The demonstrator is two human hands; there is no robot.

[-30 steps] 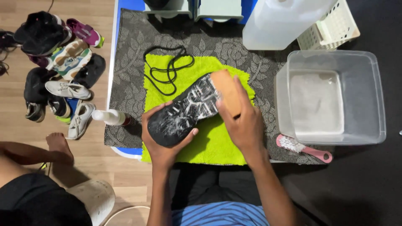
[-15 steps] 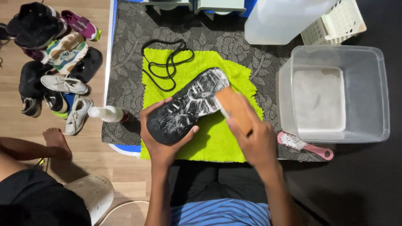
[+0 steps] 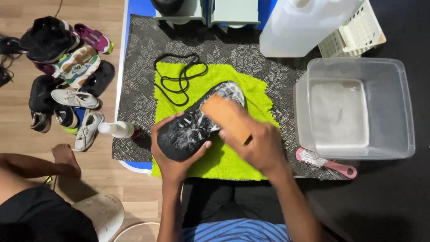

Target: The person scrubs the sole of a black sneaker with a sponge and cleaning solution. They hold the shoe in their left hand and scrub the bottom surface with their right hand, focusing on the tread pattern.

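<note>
at three o'clock sits the clear plastic tub (image 3: 394,112). on the green towel (image 3: 233,157), our left hand (image 3: 172,154) grips the black shoe (image 3: 192,123), sole up; our right hand (image 3: 257,143) clasps the wooden brush (image 3: 224,117) against it.

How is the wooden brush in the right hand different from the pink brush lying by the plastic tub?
The tan wooden block brush is held in the right hand against the soapy black shoe sole; the pink plastic brush lies untouched on the patterned mat beside the clear plastic tub. The wooden one is a broad block with no handle; the pink one is slim with a long handle and its white bristles showing. Both are scrubbing brushes.
</note>
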